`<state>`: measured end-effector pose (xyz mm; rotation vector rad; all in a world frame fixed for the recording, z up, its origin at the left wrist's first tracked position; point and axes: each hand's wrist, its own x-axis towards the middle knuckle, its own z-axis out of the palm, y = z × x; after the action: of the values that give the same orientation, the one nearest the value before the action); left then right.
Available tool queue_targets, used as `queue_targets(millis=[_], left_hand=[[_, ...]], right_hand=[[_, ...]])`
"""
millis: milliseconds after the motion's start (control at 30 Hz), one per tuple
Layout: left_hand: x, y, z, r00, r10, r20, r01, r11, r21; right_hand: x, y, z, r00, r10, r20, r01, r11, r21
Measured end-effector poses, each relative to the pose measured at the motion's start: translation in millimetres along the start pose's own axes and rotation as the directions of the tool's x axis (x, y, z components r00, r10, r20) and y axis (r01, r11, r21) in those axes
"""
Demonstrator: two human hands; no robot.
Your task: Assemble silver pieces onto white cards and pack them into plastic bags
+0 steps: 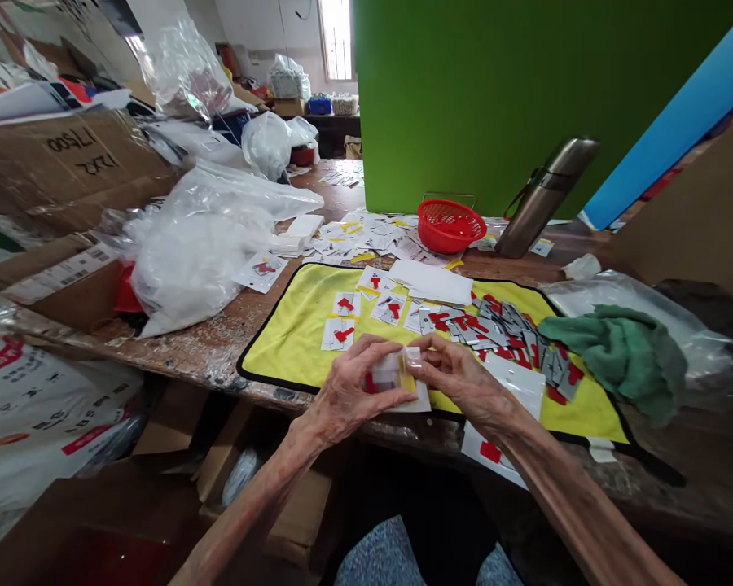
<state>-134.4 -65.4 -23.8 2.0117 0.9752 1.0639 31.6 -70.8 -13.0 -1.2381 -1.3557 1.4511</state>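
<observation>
Single head-worn camera, wearer's own viewpoint, above knees at 6 o'clock. Faces forward and down across desk; wide view. Left hand and right hand close, just below frame middle; forearms enter from 7 and 5 o'clock. Yellow mat seen slantwise from above. Window far off, 12 o'clock; green panel blocks depth toward 1 o'clock.

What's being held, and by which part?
A small clear packet: the left hand grips its left part, thumb against fingers; the right hand seems to pinch its right end, by the yellow strip.
</observation>
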Motion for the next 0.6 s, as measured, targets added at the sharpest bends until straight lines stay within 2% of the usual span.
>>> queue_targets(millis=[67,133,233,300,367,433,600], left_hand=[[1.8,5.3,-0.8,0.999,-0.023,0.045,0.026,0.998,-0.055],[4.2,9.8,-3.5,0.989,-0.121,0.080,0.130,0.984,-0.120],[8.6,12.5,-8.9,0.939,-0.289,0.184,0.332,0.902,-0.275],[10.9,12.6,-10.6,0.906,-0.336,0.258,0.414,0.828,-0.377],[11.8,12.3,-9.7,0.894,-0.353,0.276,0.443,0.789,-0.427],[11.2,12.0,-7.1,0.898,-0.344,0.274,0.434,0.794,-0.426],[7.8,11.1,-2.8,0.898,-0.314,0.308,0.415,0.835,-0.362]], right_hand=[[2.1,-2.1,0.4,0.993,-0.008,0.114,0.006,1.000,0.012],[3.9,-6.5,-3.2,0.987,-0.012,0.159,0.008,1.000,0.023],[5.6,-14.2,-16.4,0.975,0.062,0.212,-0.077,0.995,0.064],[5.9,-17.3,-26.6,0.943,0.127,0.308,-0.153,0.986,0.063],[5.7,-17.9,-33.2,0.898,0.164,0.408,-0.199,0.979,0.045],[5.1,-16.3,-34.6,0.869,0.172,0.463,-0.208,0.978,0.026],[3.0,-11.2,-29.5,0.877,0.188,0.442,-0.216,0.976,0.014]])
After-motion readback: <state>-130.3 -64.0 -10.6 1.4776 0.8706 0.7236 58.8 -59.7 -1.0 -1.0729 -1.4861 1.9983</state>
